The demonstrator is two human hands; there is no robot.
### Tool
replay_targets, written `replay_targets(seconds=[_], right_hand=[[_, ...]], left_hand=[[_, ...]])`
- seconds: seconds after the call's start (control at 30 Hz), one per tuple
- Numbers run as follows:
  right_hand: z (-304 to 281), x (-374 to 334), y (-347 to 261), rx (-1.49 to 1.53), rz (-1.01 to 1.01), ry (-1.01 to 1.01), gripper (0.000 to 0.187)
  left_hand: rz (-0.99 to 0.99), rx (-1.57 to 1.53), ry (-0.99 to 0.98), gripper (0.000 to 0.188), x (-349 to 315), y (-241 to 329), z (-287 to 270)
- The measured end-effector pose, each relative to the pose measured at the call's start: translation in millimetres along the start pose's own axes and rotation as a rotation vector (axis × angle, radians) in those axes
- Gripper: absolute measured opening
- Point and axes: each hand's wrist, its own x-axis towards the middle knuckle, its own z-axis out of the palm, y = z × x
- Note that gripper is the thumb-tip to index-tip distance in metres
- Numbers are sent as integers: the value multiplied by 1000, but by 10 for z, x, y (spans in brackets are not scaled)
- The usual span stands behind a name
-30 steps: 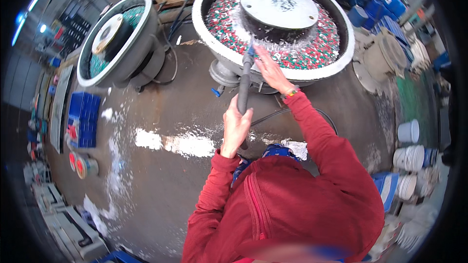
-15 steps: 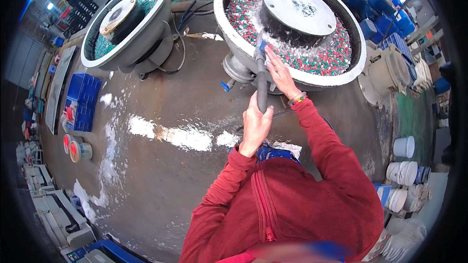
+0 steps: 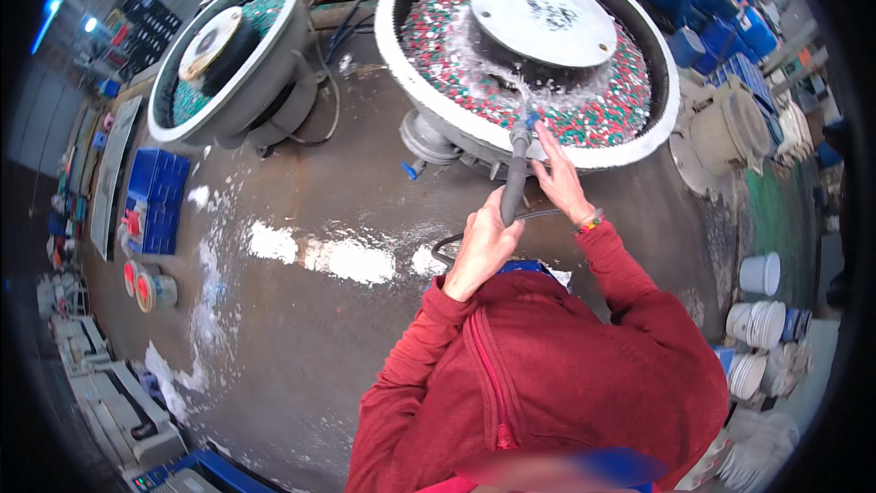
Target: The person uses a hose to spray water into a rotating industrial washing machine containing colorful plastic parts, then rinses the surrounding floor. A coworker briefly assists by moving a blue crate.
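Observation:
My left hand [image 3: 486, 248] is wrapped round a dark grey hose [image 3: 514, 190] with a valve nozzle [image 3: 520, 137] at its far end. My right hand [image 3: 560, 181] is held beside the nozzle, fingers stretched out, the fingertips at its small blue valve lever [image 3: 534, 119]; exact contact is hard to make out. Water [image 3: 518, 87] sprays from the nozzle toward the centre hub [image 3: 545, 18] of a large round bowl machine [image 3: 391, 55]. Red, green and white small pieces [image 3: 438, 46] fill the ring around the hub. The nozzle is over the bowl's near rim.
A second bowl machine [image 3: 239, 119] with green pieces stands at the left. Blue crates [image 3: 153, 205] and lidded pails [image 3: 157, 292] sit on the wet floor [image 3: 274, 347]. White buckets [image 3: 756, 321] line the right side, blue drums [image 3: 707, 0] behind. A blue-handled tap [image 3: 412, 169] sticks out below the near bowl.
The nozzle and both hands have shifted right along the bowl's near rim and slightly toward me. The water still runs. My view has shifted slightly, so the bowl appears further left.

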Motion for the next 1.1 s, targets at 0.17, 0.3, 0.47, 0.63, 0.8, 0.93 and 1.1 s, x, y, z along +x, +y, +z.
replay_targets(seconds=[0.17, 0.3, 0.47, 0.63, 0.8, 0.93, 1.1], right_hand=[[-567, -214, 197, -154, 76, 49, 58], [-644, -20, 300, -113, 85, 35, 54], [-143, 649, 170, -95, -135, -86, 55], [354, 1139, -143, 31, -329, -96, 53], [349, 1259, -177, 55, -244, -104, 42], [261, 1270, -124, 106, -315, -182, 34], [297, 1206, -188, 147, -303, -194, 38]], left_hand=[[4, 85, -195, 47, 256, 150, 268], [28, 71, -170, 45, 396, 177, 313], [-1, 40, 169, 48, 384, 114, 179], [-45, -37, 440, 50, 313, 71, 69], [70, -34, 536, 49, 222, -25, -41], [-9, -9, 482, 48, 130, -148, -155], [36, -52, 504, 48, 107, -247, -153]])
